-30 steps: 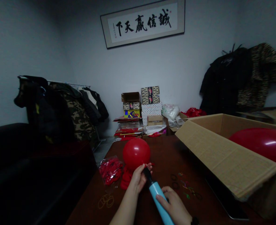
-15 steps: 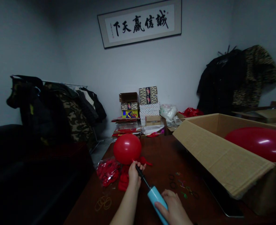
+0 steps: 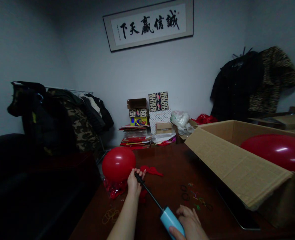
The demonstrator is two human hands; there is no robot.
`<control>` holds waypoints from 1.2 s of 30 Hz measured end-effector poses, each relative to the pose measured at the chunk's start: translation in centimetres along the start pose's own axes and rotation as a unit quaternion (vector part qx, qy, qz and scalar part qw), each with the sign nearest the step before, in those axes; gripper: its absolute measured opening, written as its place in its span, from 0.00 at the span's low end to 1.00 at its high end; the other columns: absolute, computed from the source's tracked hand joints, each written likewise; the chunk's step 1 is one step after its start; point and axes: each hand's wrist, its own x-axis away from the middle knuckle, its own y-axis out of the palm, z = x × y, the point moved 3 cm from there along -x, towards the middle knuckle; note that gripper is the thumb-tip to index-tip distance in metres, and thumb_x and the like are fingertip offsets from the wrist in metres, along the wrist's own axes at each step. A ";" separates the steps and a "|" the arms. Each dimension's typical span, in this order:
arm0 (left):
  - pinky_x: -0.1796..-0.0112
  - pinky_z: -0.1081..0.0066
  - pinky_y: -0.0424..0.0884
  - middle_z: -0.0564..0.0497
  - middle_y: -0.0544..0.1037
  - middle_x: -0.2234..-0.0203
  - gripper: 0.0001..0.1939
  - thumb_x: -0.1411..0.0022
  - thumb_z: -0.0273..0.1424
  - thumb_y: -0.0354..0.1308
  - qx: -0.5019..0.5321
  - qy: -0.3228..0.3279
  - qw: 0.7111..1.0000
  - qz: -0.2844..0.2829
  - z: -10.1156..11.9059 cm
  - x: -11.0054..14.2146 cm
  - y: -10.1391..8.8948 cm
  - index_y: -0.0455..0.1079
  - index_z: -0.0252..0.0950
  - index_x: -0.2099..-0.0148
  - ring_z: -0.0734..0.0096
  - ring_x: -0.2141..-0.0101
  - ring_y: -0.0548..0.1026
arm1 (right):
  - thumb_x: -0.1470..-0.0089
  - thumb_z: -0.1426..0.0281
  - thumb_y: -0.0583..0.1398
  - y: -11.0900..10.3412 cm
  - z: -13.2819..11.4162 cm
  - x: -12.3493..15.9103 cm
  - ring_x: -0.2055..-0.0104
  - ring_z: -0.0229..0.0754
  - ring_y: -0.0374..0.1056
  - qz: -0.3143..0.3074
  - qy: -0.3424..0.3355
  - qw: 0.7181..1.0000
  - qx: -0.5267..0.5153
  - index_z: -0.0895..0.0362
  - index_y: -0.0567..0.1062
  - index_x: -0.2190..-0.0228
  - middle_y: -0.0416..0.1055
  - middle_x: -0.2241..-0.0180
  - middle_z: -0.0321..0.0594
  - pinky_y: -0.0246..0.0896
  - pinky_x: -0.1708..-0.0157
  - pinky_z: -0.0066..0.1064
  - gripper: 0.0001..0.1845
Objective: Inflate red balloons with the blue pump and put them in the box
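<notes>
My left hand (image 3: 134, 181) is closed around the black nozzle end of a hand pump (image 3: 172, 221), where the neck of an inflated red balloon (image 3: 118, 163) meets it. The balloon stands out to the left of the hand, above a clear bag of red balloons (image 3: 113, 189). My right hand (image 3: 187, 221) grips the pump's light blue barrel, thumb on the near side. A thin dark rod joins the barrel to the nozzle end. Loose red balloons (image 3: 151, 170) lie on the table just beyond my left hand.
On the right, an open cardboard box (image 3: 237, 163) holds a large red balloon (image 3: 277, 150). A dark flat device (image 3: 240, 213) lies beside it. Coloured rubber bands (image 3: 196, 196) and yellowish bands (image 3: 110, 216) are on the brown table (image 3: 167, 160). Stacked boxes (image 3: 160, 116) stand behind.
My left hand and the balloon have moved left, and the balloon looks slightly larger. My right hand and the blue barrel have shifted slightly right and down, showing more rod.
</notes>
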 end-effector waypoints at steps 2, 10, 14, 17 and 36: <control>0.56 0.58 0.72 0.57 0.65 0.82 0.09 0.38 0.27 0.49 0.004 -0.005 1.000 0.001 -0.1 0.3 0.0 0.60 0.37 0.73 0.79 0.81 0.65 | 0.51 0.46 0.54 -0.2 -0.1 0.0 0.41 0.60 0.54 0.014 -0.003 1.000 -0.004 0.57 0.77 0.67 0.67 0.50 0.51 0.31 0.40 0.55 0.28; 0.62 0.61 0.73 0.52 0.72 0.78 0.07 0.41 0.31 0.55 -0.025 -0.044 0.999 0.000 -2.7 2.5 0.8 0.63 0.36 0.70 0.68 0.73 0.76 | 0.48 0.48 0.52 -0.9 -2.0 -1.9 0.43 0.56 0.57 0.008 -0.003 1.000 -0.014 0.58 0.77 0.67 0.66 0.50 0.49 0.37 0.40 0.49 0.27; 0.66 0.64 0.72 0.51 0.74 0.79 0.10 0.46 0.35 0.60 -0.072 -0.060 0.995 -0.040 -4.6 3.7 1.2 0.63 0.35 0.71 0.64 0.73 0.77 | 0.47 0.50 0.52 -1.3 -2.9 -3.7 0.47 0.53 0.60 0.044 0.002 0.999 -0.017 0.60 0.77 0.67 0.68 0.52 0.50 0.45 0.44 0.42 0.27; 0.66 0.63 0.71 0.53 0.73 0.80 0.14 0.48 0.38 0.62 -0.090 -0.064 0.992 -0.065 -5.1 4.3 1.1 0.62 0.36 0.71 0.69 0.79 0.74 | 0.47 0.50 0.52 -1.3 -3.2 -4.4 0.48 0.53 0.61 0.051 0.005 0.998 -0.027 0.61 0.78 0.68 0.68 0.53 0.51 0.48 0.45 0.40 0.27; 0.52 0.53 0.66 0.36 0.68 0.45 0.11 0.39 0.33 0.54 -0.078 -0.224 0.943 -0.233 -2.5 4.8 1.3 0.70 0.32 0.57 0.51 0.42 0.62 | 0.52 0.52 0.58 -2.8 -3.1 -3.7 0.40 0.57 0.51 0.078 -0.045 0.995 -0.032 0.58 0.76 0.71 0.65 0.48 0.49 0.34 0.38 0.46 0.21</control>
